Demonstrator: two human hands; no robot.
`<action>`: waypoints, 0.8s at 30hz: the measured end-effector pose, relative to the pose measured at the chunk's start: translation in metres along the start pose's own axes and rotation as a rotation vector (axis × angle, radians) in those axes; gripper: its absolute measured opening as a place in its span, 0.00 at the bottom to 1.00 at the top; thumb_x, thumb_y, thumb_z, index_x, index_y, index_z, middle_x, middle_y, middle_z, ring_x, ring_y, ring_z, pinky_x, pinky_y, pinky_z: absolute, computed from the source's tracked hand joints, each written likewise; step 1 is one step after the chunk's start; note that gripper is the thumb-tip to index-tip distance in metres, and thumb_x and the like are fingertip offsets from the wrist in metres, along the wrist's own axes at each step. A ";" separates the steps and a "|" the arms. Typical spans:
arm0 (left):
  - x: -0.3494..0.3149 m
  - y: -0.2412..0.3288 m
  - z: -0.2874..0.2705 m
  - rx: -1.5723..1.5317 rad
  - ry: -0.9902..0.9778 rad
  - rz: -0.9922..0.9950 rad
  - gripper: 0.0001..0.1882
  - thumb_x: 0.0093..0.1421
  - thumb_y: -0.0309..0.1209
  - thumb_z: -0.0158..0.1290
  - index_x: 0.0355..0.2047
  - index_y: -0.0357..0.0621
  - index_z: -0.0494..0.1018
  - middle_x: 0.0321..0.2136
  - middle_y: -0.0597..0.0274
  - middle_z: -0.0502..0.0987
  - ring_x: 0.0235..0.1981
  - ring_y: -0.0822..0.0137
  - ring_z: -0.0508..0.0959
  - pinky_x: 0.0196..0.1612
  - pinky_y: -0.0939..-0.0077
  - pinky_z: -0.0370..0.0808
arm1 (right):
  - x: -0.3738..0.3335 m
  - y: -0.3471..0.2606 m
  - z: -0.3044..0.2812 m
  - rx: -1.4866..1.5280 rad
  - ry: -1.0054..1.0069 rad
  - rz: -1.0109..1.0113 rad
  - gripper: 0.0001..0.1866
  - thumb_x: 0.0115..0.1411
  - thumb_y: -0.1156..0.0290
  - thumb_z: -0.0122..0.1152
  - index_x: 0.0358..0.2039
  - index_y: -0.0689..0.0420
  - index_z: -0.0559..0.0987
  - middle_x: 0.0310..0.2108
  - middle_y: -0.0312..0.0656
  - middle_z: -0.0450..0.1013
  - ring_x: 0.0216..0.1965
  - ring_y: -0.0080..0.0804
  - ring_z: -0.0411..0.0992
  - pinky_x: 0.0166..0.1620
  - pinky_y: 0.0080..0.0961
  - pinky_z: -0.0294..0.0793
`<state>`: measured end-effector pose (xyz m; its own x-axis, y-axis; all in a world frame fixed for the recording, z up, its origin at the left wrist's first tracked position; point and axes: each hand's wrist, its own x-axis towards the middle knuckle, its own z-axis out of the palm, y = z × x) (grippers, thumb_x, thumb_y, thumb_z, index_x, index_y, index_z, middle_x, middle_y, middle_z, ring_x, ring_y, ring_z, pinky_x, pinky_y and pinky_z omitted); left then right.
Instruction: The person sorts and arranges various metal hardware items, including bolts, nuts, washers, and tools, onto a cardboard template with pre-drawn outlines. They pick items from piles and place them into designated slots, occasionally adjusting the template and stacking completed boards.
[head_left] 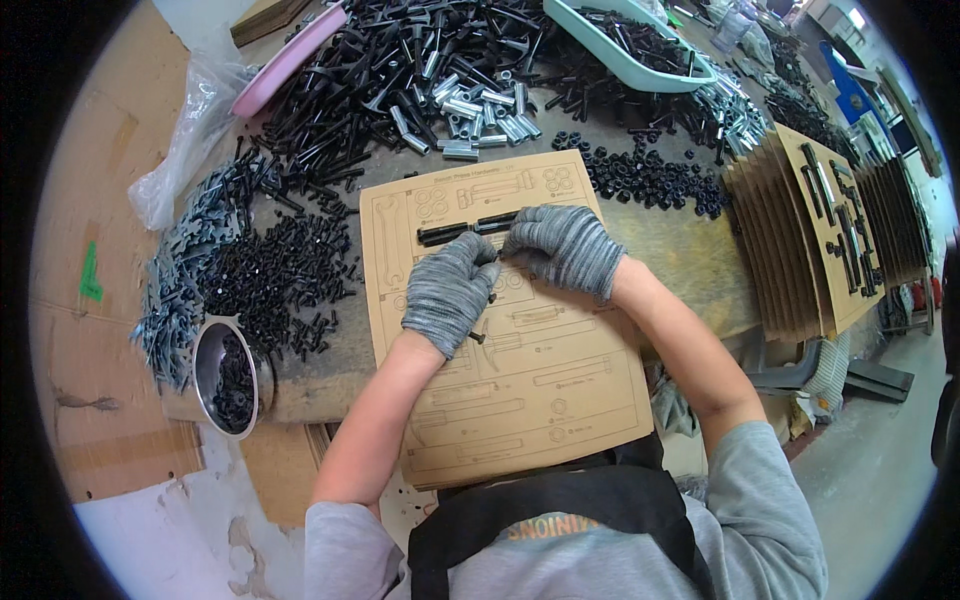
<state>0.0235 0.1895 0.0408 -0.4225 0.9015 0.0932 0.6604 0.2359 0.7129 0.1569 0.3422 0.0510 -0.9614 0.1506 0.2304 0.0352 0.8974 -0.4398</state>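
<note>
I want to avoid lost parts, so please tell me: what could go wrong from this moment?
The dark bolt poking from the left hand could slip and roll away. The cardboard sheet overhangs the near edge of the table; a bump might shift the black bar on it. The metal bowl of black parts, at that edge, could perhaps be knocked off.

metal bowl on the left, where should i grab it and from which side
Probably by the near rim of the metal bowl, coming from the person's side with the left hand. That thin lip looks free, while small black screws crowd the far side. Dark parts lie inside, so keeping it level seems wise.
</note>
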 end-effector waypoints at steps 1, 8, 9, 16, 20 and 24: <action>-0.002 -0.002 0.002 0.016 0.022 0.014 0.08 0.53 0.29 0.60 0.34 0.43 0.75 0.25 0.59 0.79 0.25 0.66 0.79 0.32 0.72 0.75 | 0.001 -0.002 0.000 0.006 0.011 0.007 0.06 0.52 0.68 0.63 0.31 0.53 0.79 0.30 0.39 0.74 0.35 0.41 0.74 0.39 0.33 0.74; -0.002 -0.003 0.008 0.024 0.080 0.029 0.08 0.53 0.29 0.60 0.33 0.45 0.76 0.24 0.61 0.79 0.23 0.68 0.78 0.31 0.72 0.75 | -0.001 -0.002 0.000 -0.063 -0.006 -0.040 0.06 0.52 0.67 0.62 0.30 0.53 0.79 0.30 0.39 0.74 0.35 0.43 0.74 0.38 0.35 0.74; -0.001 -0.003 0.007 0.021 0.074 0.028 0.08 0.53 0.29 0.60 0.34 0.45 0.76 0.24 0.60 0.79 0.24 0.67 0.78 0.31 0.72 0.75 | 0.001 -0.001 0.002 -0.067 0.013 -0.056 0.06 0.53 0.66 0.61 0.30 0.52 0.79 0.30 0.40 0.74 0.35 0.42 0.74 0.39 0.35 0.74; -0.036 0.013 -0.035 0.039 0.057 -0.058 0.11 0.56 0.33 0.58 0.37 0.43 0.75 0.29 0.55 0.79 0.29 0.59 0.79 0.35 0.68 0.75 | -0.008 -0.027 -0.004 0.027 0.056 0.174 0.09 0.55 0.61 0.61 0.31 0.53 0.79 0.30 0.42 0.76 0.33 0.43 0.75 0.39 0.36 0.75; -0.071 0.035 -0.043 0.185 -0.264 -0.089 0.11 0.57 0.37 0.56 0.35 0.44 0.76 0.27 0.56 0.78 0.28 0.59 0.79 0.35 0.68 0.75 | -0.012 -0.057 0.002 0.057 -0.063 0.264 0.13 0.56 0.57 0.60 0.32 0.55 0.78 0.29 0.45 0.76 0.32 0.44 0.76 0.38 0.38 0.75; -0.077 0.013 -0.020 0.316 -0.088 0.080 0.08 0.58 0.35 0.55 0.32 0.45 0.75 0.27 0.58 0.75 0.31 0.55 0.76 0.38 0.63 0.74 | -0.012 -0.062 0.024 -0.057 -0.049 0.207 0.13 0.56 0.59 0.59 0.33 0.56 0.77 0.30 0.46 0.75 0.32 0.45 0.75 0.37 0.38 0.75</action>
<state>0.0520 0.1162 0.0567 -0.3150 0.9465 0.0698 0.8549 0.2510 0.4540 0.1600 0.2749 0.0548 -0.9440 0.3154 0.0974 0.2474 0.8714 -0.4236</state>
